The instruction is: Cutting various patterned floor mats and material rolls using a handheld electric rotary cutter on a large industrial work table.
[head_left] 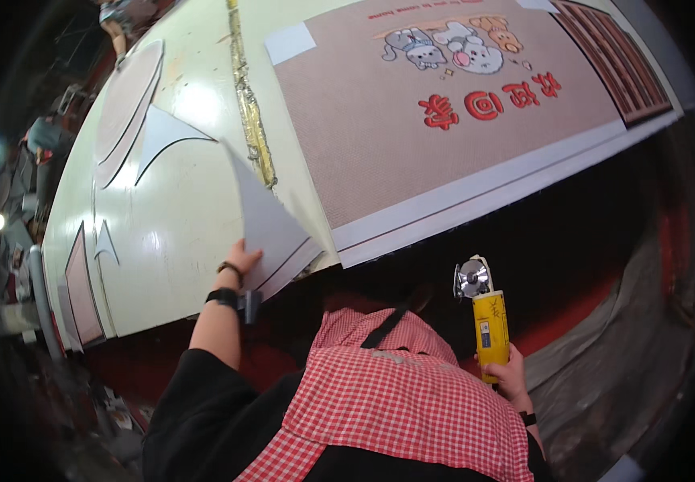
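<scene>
My left hand (242,259) is closed on the edge of a pale grey offcut of mat material (270,215), near the table's front edge. The offcut is roughly triangular with one curved side, and a dark line runs along its lower part. Off the table to the right, my right hand (511,375) grips a yellow electric rotary cutter (491,328) by its lower end. The cutter's round metal blade points upward, apart from any material. A large brownish-pink mat (363,145) with cartoon animals and red lettering lies flat on the table, right of the offcut.
Oval mat pieces (126,112) lie at the far left of the pale table (171,281), beside a curved white scrap (167,136). A narrow pink-grey piece (82,289) is at the left edge. Worn yellow tape (252,120) crosses the tabletop. Another person (114,24) stands beyond.
</scene>
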Available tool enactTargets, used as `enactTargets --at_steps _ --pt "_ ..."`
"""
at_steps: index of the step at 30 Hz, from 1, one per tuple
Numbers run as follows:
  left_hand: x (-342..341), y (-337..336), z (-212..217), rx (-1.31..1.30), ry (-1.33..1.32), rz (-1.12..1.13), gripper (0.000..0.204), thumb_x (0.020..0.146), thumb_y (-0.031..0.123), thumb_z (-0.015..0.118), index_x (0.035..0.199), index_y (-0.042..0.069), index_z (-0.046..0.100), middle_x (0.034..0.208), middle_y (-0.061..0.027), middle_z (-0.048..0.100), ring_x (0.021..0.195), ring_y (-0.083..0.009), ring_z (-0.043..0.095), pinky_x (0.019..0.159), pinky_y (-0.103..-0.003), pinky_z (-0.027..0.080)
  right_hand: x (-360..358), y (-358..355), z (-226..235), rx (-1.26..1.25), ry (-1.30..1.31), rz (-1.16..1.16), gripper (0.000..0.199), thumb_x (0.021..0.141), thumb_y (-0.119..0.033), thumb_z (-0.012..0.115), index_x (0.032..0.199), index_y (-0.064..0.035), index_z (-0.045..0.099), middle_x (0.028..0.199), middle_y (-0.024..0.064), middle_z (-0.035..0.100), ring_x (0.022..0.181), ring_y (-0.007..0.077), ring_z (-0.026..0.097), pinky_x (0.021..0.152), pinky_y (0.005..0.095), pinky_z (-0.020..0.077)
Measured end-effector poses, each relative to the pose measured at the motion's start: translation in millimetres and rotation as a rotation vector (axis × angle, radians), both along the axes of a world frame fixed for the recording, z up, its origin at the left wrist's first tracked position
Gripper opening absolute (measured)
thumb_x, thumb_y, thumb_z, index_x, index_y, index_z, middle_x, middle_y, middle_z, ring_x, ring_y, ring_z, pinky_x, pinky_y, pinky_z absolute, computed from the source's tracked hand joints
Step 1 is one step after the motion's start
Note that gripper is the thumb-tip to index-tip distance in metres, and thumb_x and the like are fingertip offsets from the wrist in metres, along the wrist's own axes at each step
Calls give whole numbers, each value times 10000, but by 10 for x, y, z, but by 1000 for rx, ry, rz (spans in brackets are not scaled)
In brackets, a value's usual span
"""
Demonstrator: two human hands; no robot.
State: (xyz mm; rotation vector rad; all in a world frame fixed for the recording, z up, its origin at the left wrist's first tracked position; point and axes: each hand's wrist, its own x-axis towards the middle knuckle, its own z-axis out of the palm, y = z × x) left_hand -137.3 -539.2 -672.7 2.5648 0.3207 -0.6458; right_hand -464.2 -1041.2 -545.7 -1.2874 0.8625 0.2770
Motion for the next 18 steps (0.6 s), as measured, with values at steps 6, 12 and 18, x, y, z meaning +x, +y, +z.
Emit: enactTargets --at_steps 6,12,18 --pt "-1256 689 855 22 147 394 410 775 103 625 1162 -2 540 1068 -132 629 958 -238 599 853 -357 477 416 -605 15 124 -36 -51 477 630 12 615 1090 26 487 937 134 622 848 234 638 767 336 530" --pt "-2971 544 783 279 277 807 384 836 287 528 1173 111 582 1131 -167 607 1134 -332 530 939 -388 420 1026 -1004 215 109 -9 143 570 582 -4 580 1137 47 457 980 169 599 881 250 622 770 353 526" --pt "-2212 -1132 263 247 235 417 276 862 191 456 1121 151 542 1039 -167 628 984 -351 603 805 -466 496 1404 -1468 160 86 108 224 619 564 -33 604 1158 46 449 981 180 610 844 269 635 762 371 535"
